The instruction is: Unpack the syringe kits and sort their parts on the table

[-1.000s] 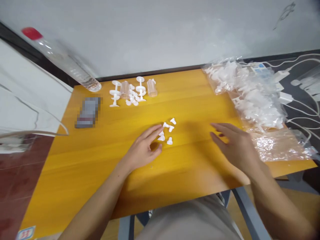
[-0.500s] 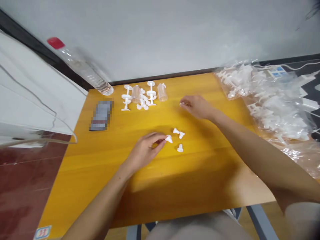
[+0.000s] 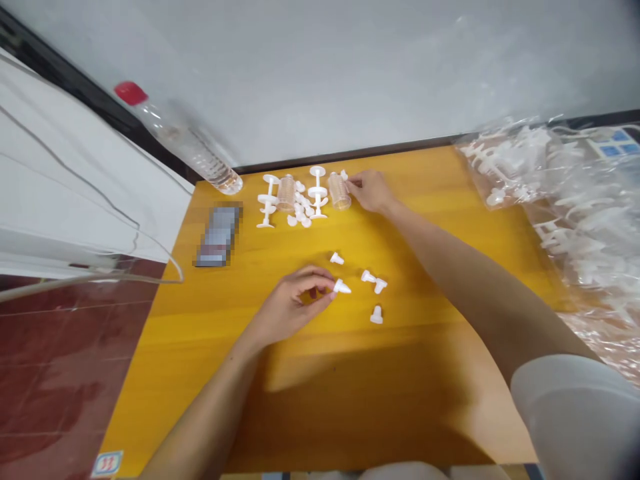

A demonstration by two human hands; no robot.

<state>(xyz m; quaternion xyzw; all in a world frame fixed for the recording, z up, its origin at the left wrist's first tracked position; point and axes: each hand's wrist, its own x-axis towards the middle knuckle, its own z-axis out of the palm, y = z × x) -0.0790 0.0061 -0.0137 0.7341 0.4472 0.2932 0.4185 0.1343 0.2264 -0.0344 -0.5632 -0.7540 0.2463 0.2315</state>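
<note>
1. The left hand [image 3: 295, 303] rests low on the yellow table [image 3: 425, 373], near the body. Thumb and fingertips are pinched shut on a small white cap [image 3: 342, 287]. The other fingers are curled loosely.
2. The cap's long axis runs left to right. Its narrow tip points right, away from the palm, and the wide end sits in the pinch.
3. The right hand [image 3: 370, 190] is stretched to the far edge of the table, arm nearly straight. Its fingertips touch the right side of a clear barrel [image 3: 339, 191]. I cannot tell whether the fingers have closed on it or only touch it.
4. The clear barrel lies up and slightly right of the held cap, well apart from it. The right hand is by far the nearer one.
5. The barrel is at the right end of a cluster of white plungers [image 3: 318, 193], with a second clear barrel [image 3: 287, 193] further left.
6. Four loose caps [image 3: 376, 315] lie just right of the left hand.
7. A water bottle [image 3: 190, 143] is at far left and a bag of parts [image 3: 550, 200] at far right.
</note>
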